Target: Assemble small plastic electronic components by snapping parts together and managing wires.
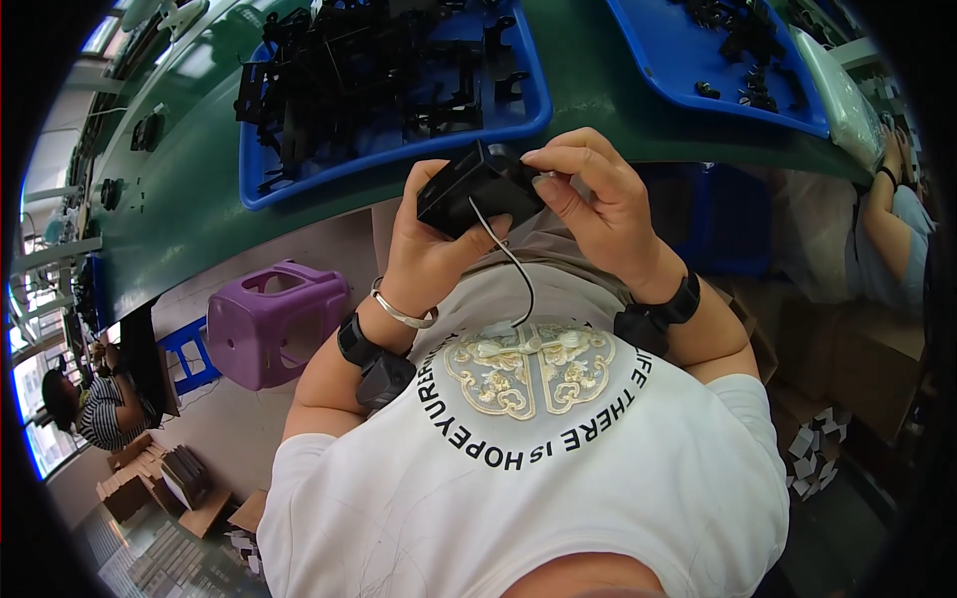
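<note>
A black box-shaped device (462, 192) is held up just off the near edge of the green table. My left hand (424, 261) wraps round its left side, with the thumb along the lower edge. From the device a thin pale cable (514, 261) curves down toward my shirt. At the device's right end, my right hand (610, 204) has thumb and forefinger drawn together in a pinch. Whatever lies between those fingertips is too small to make out. Straight beyond the device stands a blue tray (394, 164) heaped with black brackets and frames (329, 80).
Another blue tray (688, 92) with small black parts sits at the far right, beside a clear plastic-wrapped pack (837, 100). A person's arm (882, 214) shows at the right edge. Left of me a purple stool (249, 329) stands on the floor, near cardboard pieces (159, 478).
</note>
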{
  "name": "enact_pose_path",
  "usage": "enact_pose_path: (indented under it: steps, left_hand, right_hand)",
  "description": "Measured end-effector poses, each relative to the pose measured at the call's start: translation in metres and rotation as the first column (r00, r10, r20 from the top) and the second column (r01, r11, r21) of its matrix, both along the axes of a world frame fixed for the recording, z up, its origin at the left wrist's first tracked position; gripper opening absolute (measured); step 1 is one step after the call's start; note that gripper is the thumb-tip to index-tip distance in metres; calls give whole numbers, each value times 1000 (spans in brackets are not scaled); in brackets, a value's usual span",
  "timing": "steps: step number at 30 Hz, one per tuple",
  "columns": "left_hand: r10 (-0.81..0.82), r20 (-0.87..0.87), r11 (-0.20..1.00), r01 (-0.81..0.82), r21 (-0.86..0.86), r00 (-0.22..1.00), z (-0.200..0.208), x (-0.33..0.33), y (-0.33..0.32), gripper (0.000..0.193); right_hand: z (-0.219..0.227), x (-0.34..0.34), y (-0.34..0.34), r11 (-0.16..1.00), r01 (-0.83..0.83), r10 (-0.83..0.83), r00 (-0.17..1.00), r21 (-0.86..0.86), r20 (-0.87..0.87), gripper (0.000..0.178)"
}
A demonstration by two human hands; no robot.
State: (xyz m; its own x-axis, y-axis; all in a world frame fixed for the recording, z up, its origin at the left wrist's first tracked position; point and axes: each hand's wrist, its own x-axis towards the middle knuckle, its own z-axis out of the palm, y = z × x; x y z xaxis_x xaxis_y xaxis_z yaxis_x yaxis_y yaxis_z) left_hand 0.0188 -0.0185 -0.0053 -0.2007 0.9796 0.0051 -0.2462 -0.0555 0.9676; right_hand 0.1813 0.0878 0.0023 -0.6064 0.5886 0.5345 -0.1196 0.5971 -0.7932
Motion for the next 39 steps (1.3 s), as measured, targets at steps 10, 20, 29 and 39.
enact_pose_path:
  steps: [10, 20, 29, 39]
  left_hand:
    - [36, -165, 995, -19, 102, 986, 1, 2, 0, 49]
    - [203, 9, 973, -202, 108, 979, -8, -3, 2, 48]
    - [196, 18, 975, -196, 101, 981, -6, -3, 2, 44]
    - [210, 12, 970, -209, 124, 978, -5, -2, 4, 42]
  right_hand:
    - [-8, 4, 0, 965, -58, 79, 994, -255, 73, 31]
    - [9, 13, 1, 946, -280, 257, 955, 165, 148, 51]
    - [12, 10, -1, 959, -279, 269, 953, 55, 140, 51]
    - [11, 4, 1, 989, -144, 149, 978, -45, 144, 51]
